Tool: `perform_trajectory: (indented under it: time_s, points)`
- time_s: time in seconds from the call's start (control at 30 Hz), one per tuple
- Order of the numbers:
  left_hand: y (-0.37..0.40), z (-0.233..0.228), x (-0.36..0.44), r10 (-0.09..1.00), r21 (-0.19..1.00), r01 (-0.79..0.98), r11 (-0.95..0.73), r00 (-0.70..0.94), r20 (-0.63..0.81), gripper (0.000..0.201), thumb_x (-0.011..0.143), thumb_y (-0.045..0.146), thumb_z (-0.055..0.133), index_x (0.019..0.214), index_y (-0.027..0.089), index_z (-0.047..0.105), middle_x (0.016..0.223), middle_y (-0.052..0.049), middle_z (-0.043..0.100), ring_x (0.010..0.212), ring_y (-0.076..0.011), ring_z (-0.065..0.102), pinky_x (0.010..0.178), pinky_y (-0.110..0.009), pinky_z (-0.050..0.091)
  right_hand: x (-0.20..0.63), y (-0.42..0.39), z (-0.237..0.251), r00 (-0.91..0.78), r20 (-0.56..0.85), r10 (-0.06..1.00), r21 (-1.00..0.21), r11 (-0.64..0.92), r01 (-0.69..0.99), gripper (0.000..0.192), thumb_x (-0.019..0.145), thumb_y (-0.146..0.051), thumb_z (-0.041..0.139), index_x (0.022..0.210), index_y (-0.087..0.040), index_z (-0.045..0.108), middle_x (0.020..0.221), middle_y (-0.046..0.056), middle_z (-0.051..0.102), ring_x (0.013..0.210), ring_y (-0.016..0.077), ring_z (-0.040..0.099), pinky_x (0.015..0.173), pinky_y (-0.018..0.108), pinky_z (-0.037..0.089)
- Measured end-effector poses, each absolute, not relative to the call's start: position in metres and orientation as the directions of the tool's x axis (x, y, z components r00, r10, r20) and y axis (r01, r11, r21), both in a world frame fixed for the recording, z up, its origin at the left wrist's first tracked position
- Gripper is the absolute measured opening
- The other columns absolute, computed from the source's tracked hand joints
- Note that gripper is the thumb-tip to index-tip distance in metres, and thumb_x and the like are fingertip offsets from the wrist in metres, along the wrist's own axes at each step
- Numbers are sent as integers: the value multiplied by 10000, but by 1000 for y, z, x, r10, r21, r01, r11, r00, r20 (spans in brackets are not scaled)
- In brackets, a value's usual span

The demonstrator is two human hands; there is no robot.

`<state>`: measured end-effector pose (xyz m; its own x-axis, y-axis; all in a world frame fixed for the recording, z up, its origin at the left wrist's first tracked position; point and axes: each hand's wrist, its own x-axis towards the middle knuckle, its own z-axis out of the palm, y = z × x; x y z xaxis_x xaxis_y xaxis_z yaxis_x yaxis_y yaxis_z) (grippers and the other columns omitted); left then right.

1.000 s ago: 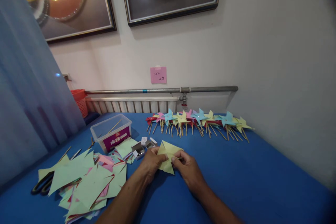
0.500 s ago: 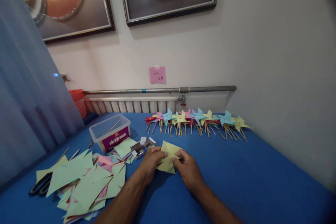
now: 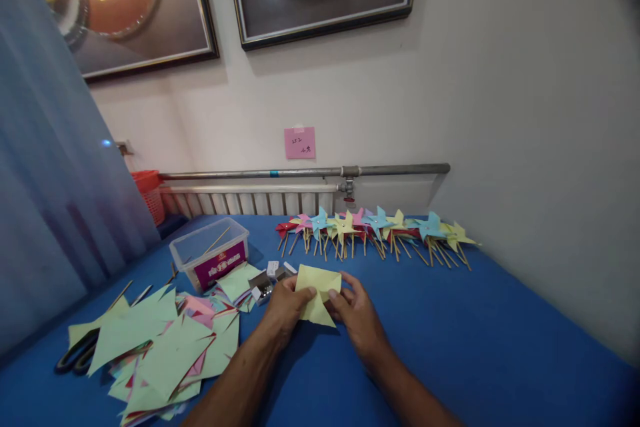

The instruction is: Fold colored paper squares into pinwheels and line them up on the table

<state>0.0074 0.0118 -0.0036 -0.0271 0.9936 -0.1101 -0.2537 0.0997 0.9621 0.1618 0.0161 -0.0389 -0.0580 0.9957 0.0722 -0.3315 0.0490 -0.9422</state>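
Note:
A yellow paper square [image 3: 320, 278] with cuts in it is held up between both hands, over the blue table. My left hand [image 3: 286, 307] pinches its left side, thumb on the near face. On the right side, my right hand [image 3: 356, 315] is closed on the paper with its thumb near the middle; some of its fingers are behind the sheet. Just beyond my left hand sit small open boxes of pins [image 3: 262, 287]. Left of them lies a loose heap of cut paper sheets [image 3: 175, 353], mostly pale green with pink and red among them.
Finished paper pinwheels [image 3: 380, 221] on sticks lie in a row along the table's back. A clear plastic tub [image 3: 210, 253] holding sticks stands at the left. Black-handled scissors [image 3: 77, 353] lie partly under the paper. A pipe [image 3: 250, 174] runs along the wall.
The yellow paper has turned in my hands and now lies flatter, its top edge level. My right hand has shifted its grip slightly; the things on the table have not moved.

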Motion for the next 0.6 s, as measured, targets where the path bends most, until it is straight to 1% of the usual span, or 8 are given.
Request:
perform_trajectory:
  time_s: [0.07, 0.13, 0.2, 0.27, 0.4, 0.6]
  points:
    - [11, -3, 8, 994, 961, -261, 96, -33, -108, 512, 525, 337, 949, 948, 73, 833, 715, -103, 796, 575, -190, 668, 580, -276, 501, 162, 15, -42, -115, 55, 992, -947, 15, -321, 622, 731, -648, 884, 1143, -216, 709, 805, 35, 786, 713, 236, 734, 661, 331, 557]
    - [11, -3, 9, 994, 957, -275, 98, -17, -107, 524, 501, 350, 966, 924, 72, 829, 709, -102, 793, 571, -187, 667, 583, -277, 502, 161, 14, -44, -157, 58, 986, -943, 3, -331, 593, 754, -692, 862, 1075, -205, 752, 829, 48, 795, 748, 239, 740, 695, 339, 566]
    - [9, -1, 10, 994, 951, -291, 105, 6, -107, 528, 480, 357, 983, 896, 75, 824, 714, -106, 795, 577, -186, 673, 596, -279, 509, 160, 12, -44, -184, 71, 980, -934, 0, -358, 602, 761, -711, 854, 1088, -213, 770, 933, 65, 824, 839, 258, 761, 789, 371, 593]
    - [8, 0, 10, 994, 946, -305, 109, 22, -107, 523, 466, 365, 996, 868, 81, 818, 712, -106, 795, 576, -185, 674, 603, -282, 512, 160, 13, -44, -190, 81, 979, -934, 8, -357, 603, 754, -720, 857, 1084, -221, 779, 973, 67, 834, 878, 267, 765, 848, 392, 598]
    - [7, 0, 10, 994, 947, -303, 106, 31, -102, 513, 451, 384, 1013, 818, 89, 809, 687, -94, 785, 565, -172, 660, 595, -271, 499, 161, 18, -46, -177, 96, 980, -947, 35, -318, 606, 697, -696, 903, 1052, -218, 793, 913, 62, 836, 860, 282, 764, 860, 415, 601]
    - [7, 0, 11, 992, 945, -302, 129, 52, -119, 540, 508, 479, 997, 834, 86, 821, 669, -87, 774, 542, -152, 627, 573, -259, 479, 161, 22, -53, -162, 99, 982, -943, 41, -329, 594, 700, -634, 917, 1106, -216, 798, 1025, 95, 855, 951, 322, 787, 910, 461, 608]
